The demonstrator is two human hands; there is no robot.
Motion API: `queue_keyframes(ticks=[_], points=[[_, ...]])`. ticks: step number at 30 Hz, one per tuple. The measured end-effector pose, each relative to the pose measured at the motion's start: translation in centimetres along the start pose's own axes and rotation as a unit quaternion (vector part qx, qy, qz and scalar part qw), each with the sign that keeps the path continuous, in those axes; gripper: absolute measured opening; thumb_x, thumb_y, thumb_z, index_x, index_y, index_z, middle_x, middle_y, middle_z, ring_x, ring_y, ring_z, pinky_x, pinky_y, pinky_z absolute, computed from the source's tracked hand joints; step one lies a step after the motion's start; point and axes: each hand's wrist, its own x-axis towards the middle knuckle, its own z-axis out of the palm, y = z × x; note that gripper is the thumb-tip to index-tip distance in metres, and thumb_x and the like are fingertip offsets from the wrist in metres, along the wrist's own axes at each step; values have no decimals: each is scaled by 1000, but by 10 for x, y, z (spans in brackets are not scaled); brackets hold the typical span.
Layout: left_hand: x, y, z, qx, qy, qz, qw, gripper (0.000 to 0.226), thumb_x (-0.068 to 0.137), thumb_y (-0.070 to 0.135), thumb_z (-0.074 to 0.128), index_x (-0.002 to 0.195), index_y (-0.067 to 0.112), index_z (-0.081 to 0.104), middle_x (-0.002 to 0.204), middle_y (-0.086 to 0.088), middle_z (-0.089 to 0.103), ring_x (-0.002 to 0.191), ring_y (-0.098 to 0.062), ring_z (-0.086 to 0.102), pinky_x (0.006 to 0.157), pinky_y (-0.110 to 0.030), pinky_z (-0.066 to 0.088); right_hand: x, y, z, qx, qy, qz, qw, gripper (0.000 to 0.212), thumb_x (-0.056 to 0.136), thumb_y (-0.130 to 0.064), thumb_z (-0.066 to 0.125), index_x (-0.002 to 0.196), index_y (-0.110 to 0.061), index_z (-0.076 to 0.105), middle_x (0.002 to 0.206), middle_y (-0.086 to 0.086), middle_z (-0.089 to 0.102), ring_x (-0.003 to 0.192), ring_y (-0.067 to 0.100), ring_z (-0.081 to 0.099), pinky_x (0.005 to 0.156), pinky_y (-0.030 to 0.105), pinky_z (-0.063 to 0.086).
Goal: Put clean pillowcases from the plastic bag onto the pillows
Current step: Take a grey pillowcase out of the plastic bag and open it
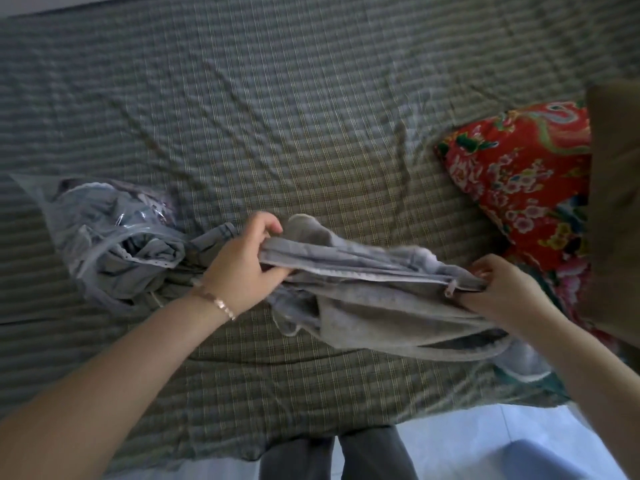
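Note:
A grey-blue pillowcase (pixel 374 299) with a zipper along its edge is stretched between both hands over the bed. My left hand (pixel 242 265) grips its left end. My right hand (pixel 502 289) pinches the right end beside the zipper pull. A clear plastic bag (pixel 100 230) lies at the left with more grey-blue fabric inside, some spilling from its mouth. A pillow in a red floral cover (pixel 519 174) lies at the right of the bed.
The bed is covered with a wrinkled grey-green checked sheet (pixel 277 116). A brown cushion or pillow (pixel 613 202) rises at the far right, partly over the red one. The bed's near edge, my legs and the pale tiled floor (pixel 450 441) show at the bottom.

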Motion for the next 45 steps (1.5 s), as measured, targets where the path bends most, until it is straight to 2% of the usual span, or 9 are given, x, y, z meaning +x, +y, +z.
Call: queue_keyframes(ticks=[6, 8, 12, 19, 23, 26, 32, 37, 45], points=[[-27, 23, 2, 86, -169, 7, 982, 22, 73, 58, 37, 83, 38, 36, 68, 26, 48, 50, 11, 48, 45, -3, 38, 17, 0, 8, -120, 108, 47, 986, 27, 84, -8, 54, 111, -8, 48, 95, 15, 58, 76, 29, 50, 60, 33, 40], [-29, 9, 11, 108, -124, 43, 985, 23, 78, 40, 54, 92, 22, 49, 79, 8, 53, 50, -3, 51, 36, -11, 38, 18, -4, 9, -129, 91, 51, 986, 24, 86, -8, 52, 109, -9, 49, 95, 14, 56, 79, 30, 50, 62, 34, 41], [-10, -7, 20, 183, -8, -241, 953, 22, 94, 29, 42, 108, 14, 51, 104, -9, 53, 71, -26, 56, 56, -28, 39, 16, -13, 24, -175, -40, 32, 983, 21, 88, -10, 50, 108, -10, 56, 76, 4, 50, 71, 20, 51, 63, 32, 45], [17, -10, 23, 266, 104, -126, 950, 12, 83, 9, 56, 84, 2, 67, 94, -11, 62, 84, -34, 54, 61, -33, 34, 2, -18, 21, -193, -160, -25, 968, 33, 89, -5, 46, 119, -16, 57, 85, 0, 55, 76, 16, 51, 65, 22, 43], [11, -4, 26, 221, -88, -137, 961, 47, 80, -2, 57, 124, 8, 45, 127, -14, 37, 93, -31, 51, 79, -37, 47, 7, -12, 14, -221, -13, 20, 975, 32, 88, -10, 52, 120, -10, 49, 102, 8, 49, 98, 27, 49, 82, 33, 46], [6, 10, 23, 149, -187, -121, 963, 77, 81, -1, 56, 143, 15, 13, 143, -10, 21, 71, -18, 51, 62, -24, 45, -6, -22, 32, -157, 158, -178, 959, 55, 76, -11, 66, 127, -18, 47, 132, 12, 36, 123, 32, 32, 103, 42, 28], [-2, 28, 5, 63, -241, -73, 966, 78, 82, -5, 50, 145, 19, 10, 122, -10, 46, 81, -18, 56, 70, -27, 51, -13, -84, 120, -158, -58, -491, 855, 103, 68, -37, 78, 148, -12, 18, 151, 5, 30, 141, 18, 20, 114, 28, -4], [9, -6, -26, 291, -143, -159, 933, 65, 81, -1, 50, 138, 17, 24, 141, -10, 34, 101, -33, 57, 73, -35, 45, -9, -111, 154, -303, -153, -455, 823, 63, 84, -16, 61, 140, -20, 31, 118, 7, 59, 108, 28, 57, 84, 35, 47], [10, -23, -26, 460, -180, -115, 862, 47, 93, 16, 42, 136, 25, 25, 135, -9, 39, 86, -31, 61, 61, -34, 41, 12, -65, 150, -529, -150, -272, 790, 43, 93, -26, 51, 135, -17, 46, 136, 1, 48, 132, 21, 36, 110, 31, 22]])
